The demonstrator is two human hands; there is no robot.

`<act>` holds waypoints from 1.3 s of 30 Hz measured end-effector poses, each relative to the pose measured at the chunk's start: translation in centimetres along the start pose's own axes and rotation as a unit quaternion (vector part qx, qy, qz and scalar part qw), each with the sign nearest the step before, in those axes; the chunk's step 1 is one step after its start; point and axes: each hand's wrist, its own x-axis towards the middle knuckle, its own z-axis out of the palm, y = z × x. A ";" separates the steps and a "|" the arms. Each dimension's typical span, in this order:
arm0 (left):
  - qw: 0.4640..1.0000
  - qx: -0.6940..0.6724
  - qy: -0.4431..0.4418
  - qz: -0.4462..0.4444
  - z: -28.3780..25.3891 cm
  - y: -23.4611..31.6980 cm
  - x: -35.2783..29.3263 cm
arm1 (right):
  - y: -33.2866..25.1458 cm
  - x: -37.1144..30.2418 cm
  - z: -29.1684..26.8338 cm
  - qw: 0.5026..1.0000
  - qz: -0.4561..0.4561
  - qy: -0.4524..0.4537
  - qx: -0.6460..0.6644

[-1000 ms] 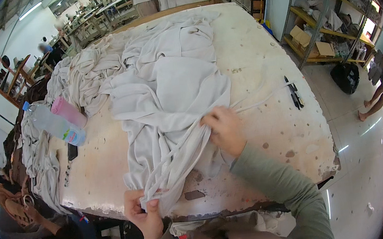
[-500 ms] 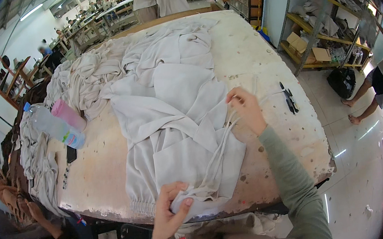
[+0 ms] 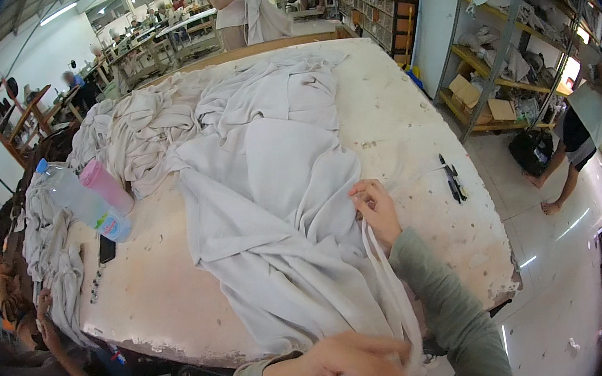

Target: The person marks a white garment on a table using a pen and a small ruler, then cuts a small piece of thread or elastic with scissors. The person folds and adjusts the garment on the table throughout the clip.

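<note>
A light grey garment (image 3: pixel 281 213) of soft cloth lies spread across the table, its near end drawn down over the front edge. My right hand (image 3: pixel 377 212) is closed at the garment's right edge, thumb and fingers pinched together. Narrow pale ties (image 3: pixel 399 304) run from beneath that hand down toward my left hand. Low at the front edge, my left hand (image 3: pixel 338 367) is closed over the gathered near end of the cloth. Its fingers are smeared by motion and partly hide the fabric under them.
More pale cloth (image 3: pixel 150 124) is heaped at the back left. A water bottle (image 3: pixel 84 199), pink tumbler (image 3: pixel 107 188) and black phone (image 3: pixel 107 247) stand or lie to the left. Black pens (image 3: pixel 453 178) lie right. Shelving (image 3: pixel 486 75) stands beyond; other people are around the table.
The garment's near end has been pulled toward me and over the front edge by my left hand. My right hand has come slightly nearer and left. The folded front has opened out.
</note>
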 end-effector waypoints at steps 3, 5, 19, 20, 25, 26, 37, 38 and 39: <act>0.981 -0.191 0.000 -0.041 0.4 -0.7 1.1 | 0.0 0.0 0.1 0.996 -0.082 0.023 -0.041; 0.967 -0.220 0.017 -0.128 0.0 -0.1 0.8 | 0.0 0.0 -0.1 0.991 -0.109 0.039 -0.070; 0.883 0.465 0.011 -0.063 -2.1 5.9 2.7 | -0.2 1.0 -0.9 0.960 -0.074 0.086 -0.255; 0.812 0.565 0.082 -0.125 -2.5 6.3 2.5 | -0.8 1.4 -1.5 0.971 -0.018 0.074 -0.225; 0.722 0.568 0.366 -0.150 -6.3 6.5 1.7 | -6.4 1.9 -3.0 0.916 -0.083 0.036 -0.390; 0.716 0.524 0.434 -0.153 -6.9 6.5 1.5 | -7.8 1.8 -2.7 0.934 -0.114 0.011 -0.339; 0.764 0.477 0.417 -0.123 -7.9 6.5 -0.3 | -13.9 -4.0 4.6 0.964 -0.072 -0.249 0.062; 0.767 0.468 0.423 -0.119 -7.9 6.6 -0.4 | -13.7 -3.9 4.4 0.962 -0.027 -0.271 0.035; 0.766 0.474 0.419 -0.111 -7.8 6.6 -0.5 | -13.7 -3.8 4.2 0.960 -0.019 -0.269 0.074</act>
